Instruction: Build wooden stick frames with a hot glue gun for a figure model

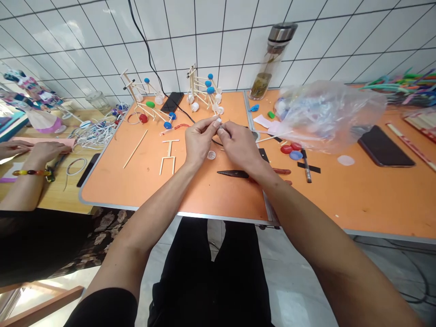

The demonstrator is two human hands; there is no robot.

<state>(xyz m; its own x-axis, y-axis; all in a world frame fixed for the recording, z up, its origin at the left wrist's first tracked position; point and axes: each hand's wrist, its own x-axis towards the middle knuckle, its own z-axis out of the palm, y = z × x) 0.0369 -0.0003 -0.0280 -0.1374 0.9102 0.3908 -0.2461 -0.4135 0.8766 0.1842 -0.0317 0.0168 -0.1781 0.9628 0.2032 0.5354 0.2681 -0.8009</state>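
My left hand [198, 143] and my right hand [240, 147] meet above the orange table, fingertips pinched together. Between them is a small white piece [218, 121], mostly covered by the fingers, so its kind does not show. Just below the hands lies a round whitish cap [211, 155]. Pliers [235, 173] with reddish handles lie partly under my right wrist. To the left of my left hand are a flat frame of glued wooden sticks [168, 157] and one loose stick [135, 148].
Stick models [206, 88] with blue balls and white caps stand at the back, beside a phone [172, 102]. A tea bottle [269, 63], a plastic bag [327, 113], a marker [306, 167] and another phone [386, 146] are rightward. A co-worker's hand [51, 152] rests at left.
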